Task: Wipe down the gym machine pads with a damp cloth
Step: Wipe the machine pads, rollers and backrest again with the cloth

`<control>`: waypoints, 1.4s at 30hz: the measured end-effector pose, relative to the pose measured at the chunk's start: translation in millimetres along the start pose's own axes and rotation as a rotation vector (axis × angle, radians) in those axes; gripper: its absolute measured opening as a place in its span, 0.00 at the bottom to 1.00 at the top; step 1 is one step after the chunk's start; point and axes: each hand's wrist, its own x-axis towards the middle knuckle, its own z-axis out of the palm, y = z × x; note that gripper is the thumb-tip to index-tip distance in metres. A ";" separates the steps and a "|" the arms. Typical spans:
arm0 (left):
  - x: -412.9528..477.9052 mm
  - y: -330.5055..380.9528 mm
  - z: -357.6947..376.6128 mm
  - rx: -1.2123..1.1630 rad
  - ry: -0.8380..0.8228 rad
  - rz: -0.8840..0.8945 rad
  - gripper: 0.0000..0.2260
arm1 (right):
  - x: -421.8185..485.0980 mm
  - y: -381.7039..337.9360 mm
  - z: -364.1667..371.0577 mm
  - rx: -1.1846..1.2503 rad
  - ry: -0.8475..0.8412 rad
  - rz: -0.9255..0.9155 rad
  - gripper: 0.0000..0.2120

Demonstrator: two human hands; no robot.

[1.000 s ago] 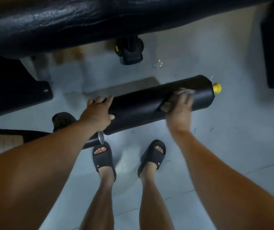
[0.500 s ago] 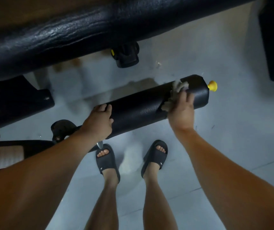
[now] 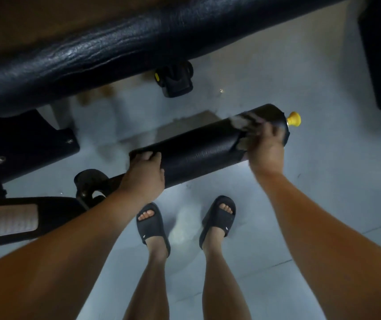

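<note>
Here, right of centre, the right hand [image 3: 265,146] presses a pale cloth [image 3: 245,121] on the black roller pad [image 3: 203,148] near its yellow knob [image 3: 294,118], grip closed on the cloth; the left hand [image 3: 145,174] has its grip wrapped round the pad's lower-left end.

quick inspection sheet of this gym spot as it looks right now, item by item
surface: pale grey floor, whitish patch between the feet
job's things: black roller pad, grey cloth pressed on it near its yellow cap; long black pad above
clutter: nothing seen
grippers: left hand grips the roller pad's frame-side end; right hand holds the cloth, blurred
cables: nothing seen
surroundings: black machine frame, adjuster knob, person's sandals
</note>
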 end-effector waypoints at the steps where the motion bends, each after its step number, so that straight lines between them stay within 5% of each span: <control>1: -1.7 -2.0 3.4 0.015 -0.056 0.002 0.27 | 11.9 9.6 -7.7 -0.005 0.050 0.071 0.26; 4: 10.3 -9.8 0.2 0.040 -0.137 0.012 0.33 | 14.8 3.8 3.5 -0.033 0.064 0.030 0.29; 8: 33.7 -15.1 -20.3 0.043 -0.203 0.039 0.35 | -57.5 -60.4 60.0 -0.047 -0.183 -0.238 0.27; 13: 15.7 -23.6 -25.4 0.069 0.030 -0.041 0.23 | -109.1 -98.8 83.6 -0.109 -0.479 -0.514 0.22; 17: -15.2 -21.7 -17.3 0.042 0.040 -0.046 0.20 | -69.7 -59.7 51.2 -0.031 -0.229 -0.248 0.18; 20: -17.9 -26.4 -13.9 0.039 -0.110 -0.006 0.30 | -44.0 -31.5 26.1 -0.017 -0.026 -0.054 0.27; 22: -10.3 -29.6 -18.4 0.062 -0.175 0.006 0.37 | -48.3 -43.0 32.3 -0.008 -0.055 -0.062 0.31; 28: 13.6 -25.2 -28.7 -0.004 -0.166 -0.039 0.29 | -103.0 -106.4 90.2 0.031 -0.305 -0.358 0.21; 31: 6.3 -21.4 -24.3 -0.046 -0.150 -0.046 0.27 | -110.1 -106.5 91.4 -0.137 -0.528 -0.635 0.19; 38: -53.2 2.7 -40.7 -0.281 -0.017 -0.112 0.24 | -86.7 -82.5 -9.7 0.105 -0.570 -0.281 0.14; 42: -101.1 49.6 -71.4 -0.511 0.039 -0.088 0.14 | -91.0 -97.8 -85.3 0.378 -0.627 -0.191 0.06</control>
